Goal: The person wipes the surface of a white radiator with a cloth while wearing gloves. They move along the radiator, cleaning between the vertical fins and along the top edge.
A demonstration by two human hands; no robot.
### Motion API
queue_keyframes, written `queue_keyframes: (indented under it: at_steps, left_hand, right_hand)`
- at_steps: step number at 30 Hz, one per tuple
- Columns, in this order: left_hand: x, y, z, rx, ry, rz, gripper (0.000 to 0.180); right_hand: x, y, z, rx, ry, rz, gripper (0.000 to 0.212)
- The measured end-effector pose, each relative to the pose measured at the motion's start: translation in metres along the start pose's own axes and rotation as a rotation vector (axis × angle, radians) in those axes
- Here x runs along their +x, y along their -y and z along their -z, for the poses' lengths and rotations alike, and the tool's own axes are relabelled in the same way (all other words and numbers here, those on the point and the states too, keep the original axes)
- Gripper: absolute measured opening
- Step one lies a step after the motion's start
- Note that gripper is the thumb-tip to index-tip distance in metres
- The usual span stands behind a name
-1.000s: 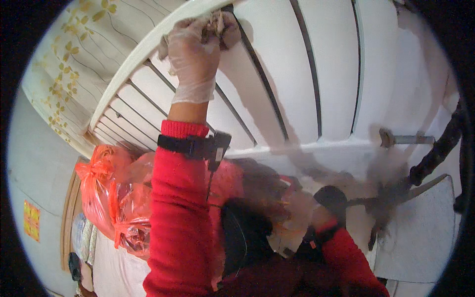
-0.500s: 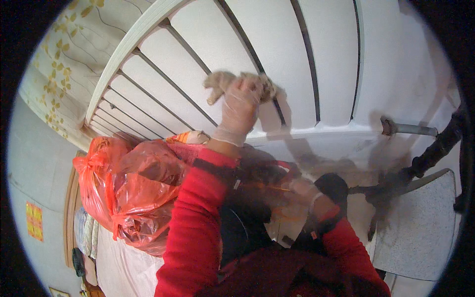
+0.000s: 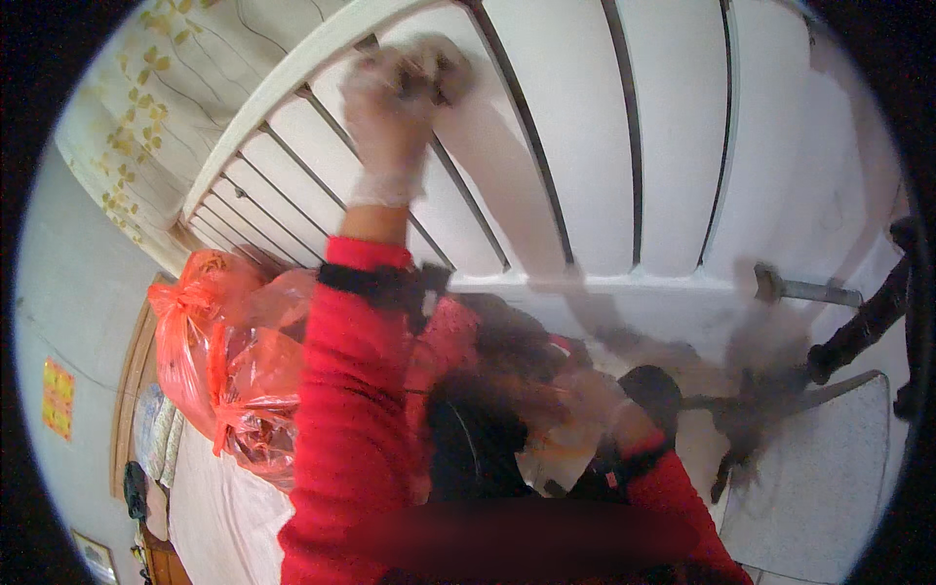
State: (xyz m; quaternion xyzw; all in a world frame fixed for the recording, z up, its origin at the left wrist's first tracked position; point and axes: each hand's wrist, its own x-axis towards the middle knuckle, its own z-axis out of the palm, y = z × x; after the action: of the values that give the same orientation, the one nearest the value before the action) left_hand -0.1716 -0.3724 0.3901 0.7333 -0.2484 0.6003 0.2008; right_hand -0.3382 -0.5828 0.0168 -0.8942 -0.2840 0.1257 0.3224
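Gloved left hand (image 3: 392,117), clutching a rag (image 3: 419,70), now sits higher, nearer the slatted headboard's top rail (image 3: 288,85); blurred right hand's (image 3: 597,398) grip unclear

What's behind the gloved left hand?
The white panel with dark lines shows around the left hand; the part straight behind the hand and its blurry cloth is covered.

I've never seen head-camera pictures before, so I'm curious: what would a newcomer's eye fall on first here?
Probably the blurred, gloved left hand at the upper middle, clutching a crumpled cloth in front of a white slatted panel, with its bright red sleeve reaching up from the lower edge. Next come the shiny red plastic bags bunched left of that sleeve. A flowered curtain fills the upper left.
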Motion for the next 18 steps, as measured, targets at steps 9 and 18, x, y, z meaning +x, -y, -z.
queue_keyframes:
  at_steps: [9,18]
  left_hand:
    - [-0.048,-0.002,-0.014,0.031,-0.08,-0.135,0.039]
    - [-0.187,-0.028,-0.028,-0.089,0.134,-0.109,0.055]
  right_hand:
    - [0.001,-0.002,-0.013,0.024,-0.007,0.0,0.037]
    - [0.007,-0.018,-0.026,0.041,-0.012,0.105,0.039]
